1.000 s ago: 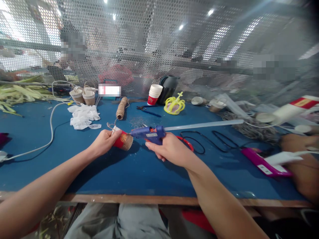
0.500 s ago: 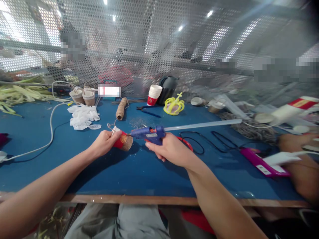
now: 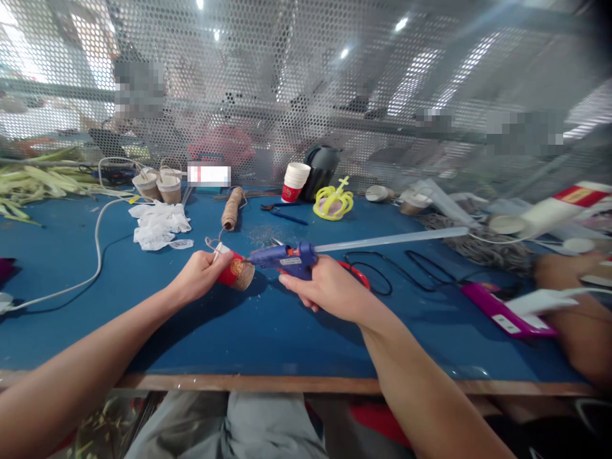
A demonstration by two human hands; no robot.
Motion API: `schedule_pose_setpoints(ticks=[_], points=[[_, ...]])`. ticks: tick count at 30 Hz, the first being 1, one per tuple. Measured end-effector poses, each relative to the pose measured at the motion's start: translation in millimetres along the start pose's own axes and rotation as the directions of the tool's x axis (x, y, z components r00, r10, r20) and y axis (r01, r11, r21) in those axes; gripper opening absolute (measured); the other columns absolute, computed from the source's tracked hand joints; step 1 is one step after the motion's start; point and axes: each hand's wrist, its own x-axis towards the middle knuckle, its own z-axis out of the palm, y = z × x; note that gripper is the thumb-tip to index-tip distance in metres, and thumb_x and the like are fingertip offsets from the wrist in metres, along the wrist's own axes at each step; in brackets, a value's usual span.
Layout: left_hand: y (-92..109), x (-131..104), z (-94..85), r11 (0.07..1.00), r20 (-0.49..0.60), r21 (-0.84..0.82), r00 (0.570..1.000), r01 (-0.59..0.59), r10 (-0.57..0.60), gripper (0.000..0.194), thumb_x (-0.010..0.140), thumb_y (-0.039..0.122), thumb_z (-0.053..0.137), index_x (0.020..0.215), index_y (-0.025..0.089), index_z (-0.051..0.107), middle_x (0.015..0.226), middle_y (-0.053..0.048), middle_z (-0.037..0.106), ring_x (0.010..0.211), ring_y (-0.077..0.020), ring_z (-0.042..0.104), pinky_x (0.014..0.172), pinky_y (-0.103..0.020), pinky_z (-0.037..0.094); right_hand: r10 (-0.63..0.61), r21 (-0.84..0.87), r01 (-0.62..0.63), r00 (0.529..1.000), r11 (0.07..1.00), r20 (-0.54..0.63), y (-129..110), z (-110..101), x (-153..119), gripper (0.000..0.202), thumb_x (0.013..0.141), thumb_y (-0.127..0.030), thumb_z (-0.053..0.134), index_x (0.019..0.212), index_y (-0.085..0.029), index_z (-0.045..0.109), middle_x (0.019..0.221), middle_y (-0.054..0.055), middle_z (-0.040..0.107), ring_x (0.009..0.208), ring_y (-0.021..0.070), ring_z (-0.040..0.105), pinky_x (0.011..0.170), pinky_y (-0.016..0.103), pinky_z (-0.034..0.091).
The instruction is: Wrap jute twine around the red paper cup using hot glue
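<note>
My left hand (image 3: 197,275) is closed on a red paper cup (image 3: 231,270) that lies tilted on its side. Twine is wound round the end of the cup that faces right. In my right hand (image 3: 329,287) is a blue hot glue gun (image 3: 282,256), its nozzle at the side of the cup; whether it touches, I cannot tell. A long clear glue stick (image 3: 392,241) sticks out of the gun's back. From the cup a strand of twine leads up to a roll of twine (image 3: 232,209) lying behind it.
White gloves (image 3: 160,223), twine-wrapped cups (image 3: 169,185) and pale husks (image 3: 38,180) are on the left. Pliers (image 3: 285,214), stacked paper cups (image 3: 295,182), a dark kettle (image 3: 321,171) and a yellow crown-like piece (image 3: 333,203) stand behind. On the right are a purple power strip (image 3: 507,312) and another person's arm (image 3: 574,319).
Hardly anything differs: both hands keep their hold on the cup and the glue gun. The nozzle stays by the cup, and the view has shifted very slightly.
</note>
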Motion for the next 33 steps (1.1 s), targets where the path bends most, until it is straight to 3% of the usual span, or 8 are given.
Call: schedule_pose_setpoints(ticks=[7, 13, 23, 33], points=[[-1.5, 1.0, 0.1, 0.999, 0.004, -0.018, 1.000, 0.029, -0.029, 0.046, 0.071, 0.054, 0.040, 0.045, 0.017, 0.036, 0.042, 0.005, 0.028, 0.041, -0.0060, 0.020, 0.039, -0.022, 0.014, -0.008, -0.012, 0.008, 0.999, 1.000, 0.032, 0.1, 0.0, -2.2, 0.029, 0.074, -0.035, 0.051, 0.052, -0.018, 0.044, 0.038, -0.003, 0.049, 0.033, 0.0084, 0.046, 0.036, 0.019, 0.039], [3.0, -1.7, 0.5, 1.000, -0.019, -0.001, 1.000, -0.020, 0.020, 0.048, 0.070, 0.054, 0.042, 0.042, 0.019, 0.025, 0.043, 0.005, 0.022, 0.042, -0.0058, 0.017, 0.040, -0.023, 0.012, -0.011, 0.015, 0.011, 1.000, 1.000, -0.007, 3.3, 1.1, 1.9, 0.025, 0.074, -0.035, 0.050, 0.057, -0.016, 0.048, 0.040, -0.003, 0.050, 0.034, 0.0080, 0.046, 0.036, 0.018, 0.038], [2.4, -2.3, -0.1, 0.998, 0.011, 0.051, 0.999, -0.036, 0.036, 0.046, 0.072, 0.053, 0.038, 0.045, 0.020, 0.022, 0.045, 0.005, 0.020, 0.044, -0.0063, 0.016, 0.040, -0.023, 0.012, -0.020, 0.043, 0.019, 1.000, 0.999, 0.003, 5.5, 1.0, 5.7, 0.023, 0.075, -0.035, 0.049, 0.063, -0.015, 0.051, 0.041, -0.003, 0.050, 0.035, 0.0077, 0.046, 0.037, 0.019, 0.039], [0.8, -2.0, 0.3, 0.998, 0.027, 0.051, 0.999, -0.031, 0.030, 0.046, 0.074, 0.053, 0.036, 0.045, 0.020, 0.023, 0.045, 0.005, 0.020, 0.044, -0.0064, 0.016, 0.040, -0.024, 0.012, -0.029, 0.054, 0.027, 0.999, 0.998, 0.035, 4.5, -1.6, 3.6, 0.026, 0.075, -0.034, 0.049, 0.057, -0.016, 0.047, 0.041, -0.004, 0.048, 0.035, 0.0072, 0.044, 0.038, 0.019, 0.039]])
